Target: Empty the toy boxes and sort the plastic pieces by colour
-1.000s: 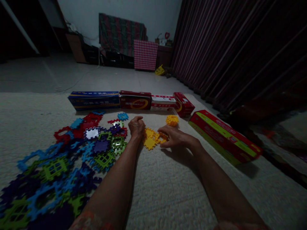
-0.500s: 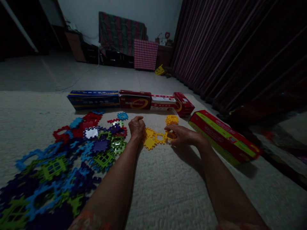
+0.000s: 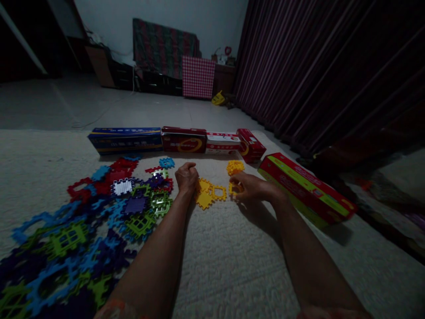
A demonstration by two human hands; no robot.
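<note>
Yellow interlocking plastic tiles (image 3: 204, 199) lie on the pale quilted mat between my two hands. My left hand (image 3: 186, 179) is closed in a fist at their left edge; what its fingers hold, if anything, is hidden. A square yellow frame tile (image 3: 219, 192) lies at the right end of this group. My right hand (image 3: 250, 187) grips another yellow tile (image 3: 235, 189) with a hole in it, a small gap away from the frame. Just beyond that hand sits a small stack of yellow tiles (image 3: 235, 166).
A wide heap of blue, green, purple and red tiles (image 3: 136, 204) covers the mat on the left. Along the back stand a blue box (image 3: 128, 141), a dark red box (image 3: 183, 141) and a white-and-red box (image 3: 223, 144). A red-and-green box (image 3: 305, 188) lies right of my right hand.
The yellow tile in my right hand has come apart from the frame tile, leaving a gap. My left hand stays beside the yellow group. The whole view has shifted slightly.
</note>
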